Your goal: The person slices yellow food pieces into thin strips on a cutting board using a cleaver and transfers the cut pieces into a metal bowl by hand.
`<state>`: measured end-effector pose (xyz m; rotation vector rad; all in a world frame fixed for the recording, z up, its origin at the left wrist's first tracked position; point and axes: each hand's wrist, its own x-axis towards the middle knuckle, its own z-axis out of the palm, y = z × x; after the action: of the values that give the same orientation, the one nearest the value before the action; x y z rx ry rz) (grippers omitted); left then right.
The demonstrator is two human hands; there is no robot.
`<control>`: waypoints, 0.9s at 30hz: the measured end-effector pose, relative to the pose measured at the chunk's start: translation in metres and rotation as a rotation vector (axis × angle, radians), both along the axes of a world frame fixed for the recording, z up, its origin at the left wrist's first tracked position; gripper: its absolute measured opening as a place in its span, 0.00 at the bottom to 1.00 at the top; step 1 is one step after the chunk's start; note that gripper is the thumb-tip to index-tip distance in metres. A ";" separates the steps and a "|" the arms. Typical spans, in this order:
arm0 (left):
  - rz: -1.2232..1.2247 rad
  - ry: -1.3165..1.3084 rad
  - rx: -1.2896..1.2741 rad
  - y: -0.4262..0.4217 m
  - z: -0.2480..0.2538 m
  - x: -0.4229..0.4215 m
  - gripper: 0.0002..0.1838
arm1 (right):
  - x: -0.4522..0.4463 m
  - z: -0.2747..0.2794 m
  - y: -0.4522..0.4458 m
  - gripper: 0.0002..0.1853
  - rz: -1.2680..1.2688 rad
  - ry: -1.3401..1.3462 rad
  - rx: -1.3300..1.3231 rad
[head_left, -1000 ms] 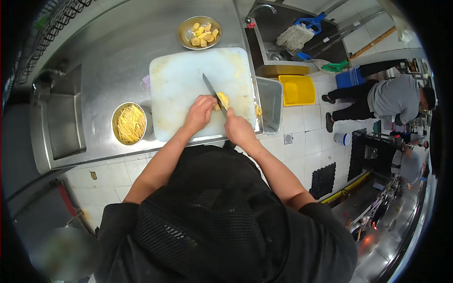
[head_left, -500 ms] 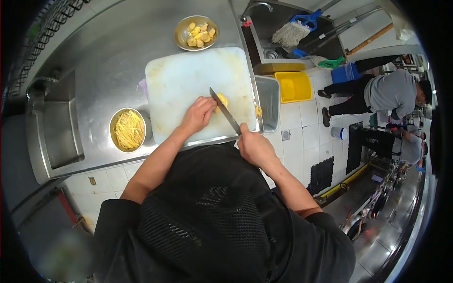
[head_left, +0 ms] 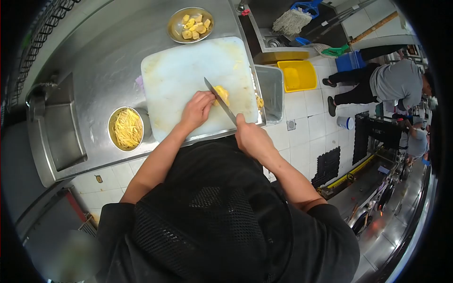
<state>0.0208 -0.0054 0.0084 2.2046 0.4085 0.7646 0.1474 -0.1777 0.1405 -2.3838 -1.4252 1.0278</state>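
My right hand (head_left: 251, 137) is wrapped round the handle of a kitchen knife (head_left: 219, 100), whose blade points away from me across the white cutting board (head_left: 179, 70). Just right of the blade lie yellow slices of what looks like ginger (head_left: 222, 95). My left hand (head_left: 197, 111) is closed with curled fingers left of the blade, gripping a piece of the ginger that the fingers mostly hide. Beyond the board, a metal bowl (head_left: 173, 35) holds several peeled chunks. A round metal container (head_left: 113, 137) full of thin yellow strips stands to the left.
The steel counter (head_left: 104, 70) has a sink (head_left: 66, 127) at its left end. Right of the board are a grey bin (head_left: 270, 94), a yellow tub (head_left: 298, 75) and a mop (head_left: 290, 22) in another sink. Other people in grey tops (head_left: 396, 82) stand farther right. Scraps (head_left: 259, 102) lie by the board's right edge.
The view has shifted slightly. Slices right of the blade look more spread out, and the knife stays against the ginger. Both hands keep their holds.
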 end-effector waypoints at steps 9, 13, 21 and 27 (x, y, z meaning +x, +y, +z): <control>-0.010 0.021 0.037 0.003 0.000 0.000 0.11 | 0.006 0.001 0.018 0.13 0.012 0.013 -0.005; 0.004 0.007 0.043 -0.001 -0.003 0.000 0.11 | -0.002 -0.052 0.021 0.14 -0.016 -0.029 0.060; 0.012 0.018 0.030 -0.003 0.003 -0.001 0.08 | 0.005 -0.014 0.020 0.16 0.013 0.058 -0.062; 0.007 0.022 -0.026 -0.002 -0.003 -0.004 0.08 | 0.002 -0.051 0.048 0.14 -0.073 0.039 0.147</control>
<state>0.0168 -0.0074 0.0057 2.1897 0.4348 0.7357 0.1493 -0.1292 0.0892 -2.2806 -1.3414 0.9130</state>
